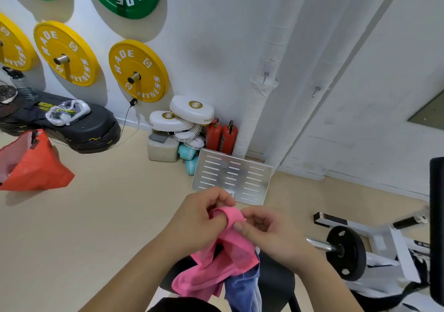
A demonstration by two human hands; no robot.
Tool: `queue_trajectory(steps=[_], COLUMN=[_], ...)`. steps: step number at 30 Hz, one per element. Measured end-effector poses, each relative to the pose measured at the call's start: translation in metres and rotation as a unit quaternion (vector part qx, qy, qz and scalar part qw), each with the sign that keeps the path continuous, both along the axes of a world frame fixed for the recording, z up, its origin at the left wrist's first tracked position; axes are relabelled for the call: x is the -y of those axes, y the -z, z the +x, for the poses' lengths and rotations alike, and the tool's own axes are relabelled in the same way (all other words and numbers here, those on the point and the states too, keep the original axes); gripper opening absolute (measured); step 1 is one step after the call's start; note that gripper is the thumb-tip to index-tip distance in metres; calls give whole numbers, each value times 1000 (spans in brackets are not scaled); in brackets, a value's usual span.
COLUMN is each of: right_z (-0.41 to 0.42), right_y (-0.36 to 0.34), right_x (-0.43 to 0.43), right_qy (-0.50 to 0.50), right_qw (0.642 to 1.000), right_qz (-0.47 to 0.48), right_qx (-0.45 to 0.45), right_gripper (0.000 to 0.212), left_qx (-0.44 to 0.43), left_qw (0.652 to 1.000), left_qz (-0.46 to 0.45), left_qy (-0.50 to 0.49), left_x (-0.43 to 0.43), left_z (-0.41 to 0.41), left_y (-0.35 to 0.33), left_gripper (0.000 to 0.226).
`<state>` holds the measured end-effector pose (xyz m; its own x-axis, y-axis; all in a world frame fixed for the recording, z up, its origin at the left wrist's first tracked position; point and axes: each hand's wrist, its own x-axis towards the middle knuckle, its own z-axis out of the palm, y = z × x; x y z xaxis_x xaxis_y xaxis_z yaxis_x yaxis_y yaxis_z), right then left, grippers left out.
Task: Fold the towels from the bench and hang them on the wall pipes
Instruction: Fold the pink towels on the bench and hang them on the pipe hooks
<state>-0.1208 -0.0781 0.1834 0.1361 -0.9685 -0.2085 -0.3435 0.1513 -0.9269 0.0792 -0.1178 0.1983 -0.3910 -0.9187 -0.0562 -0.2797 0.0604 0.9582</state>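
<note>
Both hands hold a pink towel (225, 261) in front of me at the lower middle. My left hand (199, 218) grips its top edge, with the thumb tucked under a fold. My right hand (266, 227) pinches the same edge from the right. The rest of the pink cloth hangs down crumpled. A blue towel (242, 287) lies below it on the black bench (276, 280). White wrapped wall pipes (262, 90) run up the wall ahead, with small hooks on them.
Yellow and green weight plates (139, 69) hang on the left wall. White boxing pads (189, 117), two red extinguishers (222, 136) and a slotted metal plate (233, 177) stand at the wall's foot. A barbell plate (346, 251) and white frame sit right; an orange bag (33, 165) left.
</note>
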Motion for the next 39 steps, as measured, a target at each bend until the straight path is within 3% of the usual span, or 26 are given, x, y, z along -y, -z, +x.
queue_trajectory(steps=[5,9,13,17,21,24,27,35,39], right_z=[6,19,5,-6,-8,-20,-33,-38,-36], right_y=[-10,-3,9,25,23,10,-7,-87,-113], right_x=[-2,-1,-6,-7,3,19,33,26,-7], right_qy=[23,42,92,144,177,243,297,423,415], right_qw=[1000,999,994,983,976,960,942,884,878], right_qz=[-9,-17,-10,10,18,-6,-25,-189,-237], right_qx=[-19,13,-58,-114,-128,-141,-156,-69,-10], right_gripper=[50,9,18,15,25,28,45,31,28], left_qx=[12,54,113,201,289,273,237,26,10], left_qw=[999,996,988,971,952,958,968,993,982], left_qz=[-8,-47,-14,42,-12,-37,-79,-84,-143], left_qy=[-31,58,104,119,103,74,14,-79,-125], left_x=[3,2,11,24,48,72,95,101,68], left_z=[5,7,29,56,69,69,64,50,62], left_y=[6,17,36,50,52,44,28,-46,-70], left_gripper=[20,15,23,9,21,33,38,46,40])
